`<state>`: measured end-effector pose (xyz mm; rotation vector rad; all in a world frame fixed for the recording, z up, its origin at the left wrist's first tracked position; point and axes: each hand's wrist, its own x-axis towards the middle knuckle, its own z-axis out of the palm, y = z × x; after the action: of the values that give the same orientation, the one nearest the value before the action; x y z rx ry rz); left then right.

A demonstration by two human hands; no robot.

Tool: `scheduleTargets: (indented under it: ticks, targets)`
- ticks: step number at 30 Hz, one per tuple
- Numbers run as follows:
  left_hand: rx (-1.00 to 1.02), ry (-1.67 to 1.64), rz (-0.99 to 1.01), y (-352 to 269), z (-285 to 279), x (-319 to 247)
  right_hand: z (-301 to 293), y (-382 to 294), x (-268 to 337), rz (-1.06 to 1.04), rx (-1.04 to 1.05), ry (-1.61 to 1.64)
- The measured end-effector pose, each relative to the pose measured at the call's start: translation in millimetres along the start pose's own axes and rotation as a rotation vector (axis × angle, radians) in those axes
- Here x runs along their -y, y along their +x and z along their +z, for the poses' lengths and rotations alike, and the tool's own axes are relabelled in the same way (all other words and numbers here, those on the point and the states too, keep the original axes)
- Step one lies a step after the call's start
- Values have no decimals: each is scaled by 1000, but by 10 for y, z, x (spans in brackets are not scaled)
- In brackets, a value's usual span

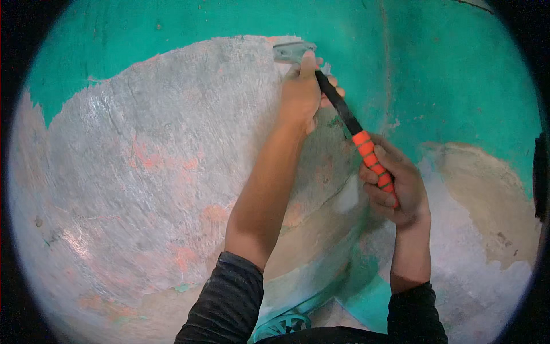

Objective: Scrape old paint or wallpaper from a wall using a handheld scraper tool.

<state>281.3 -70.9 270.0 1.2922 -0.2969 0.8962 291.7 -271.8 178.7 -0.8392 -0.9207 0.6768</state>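
A long-handled scraper [339, 107] with a wide metal blade, a black shaft and an orange banded grip is held against the wall. My left hand [303, 86] closes around the shaft just below the blade, its thumb laid up on the blade's base. The orange grip is wrapped by my right hand [393, 180], lower and to the right. The blade lies on the ragged edge where green paint [352, 38] meets a bare grey-white patch [180, 107] with orange-pink spots. Part of my left fingers is hidden behind the shaft.
A second bare patch [485, 185], beige and whitish, lies at the right of the wall. The corner between two wall faces runs down past my right hand. A green round object with spokes [283, 324] is low at the bottom centre. Something dark stands at the far right rim.
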Motion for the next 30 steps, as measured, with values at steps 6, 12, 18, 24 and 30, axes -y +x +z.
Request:
scheduleTargets:
  ticks: [6, 12, 18, 24, 30]
  targets:
    - [-28, -25, -8, -40, -25, 39, 27, -16, -76, -7, -19, 11]
    - [-42, 21, 16, 54, 2, -32, 36, 33, -23, -7, -15, 16]
    - [-22, 39, 28, 70, 4, -55, 58, 49, -4, -17, 4, 3]
    - [-38, 42, -18, -102, -59, -32, 96, 10, -99, -2, -9, 18]
    - [-12, 56, 62, 97, 6, -136, 102, 57, -18, -14, -6, 18]
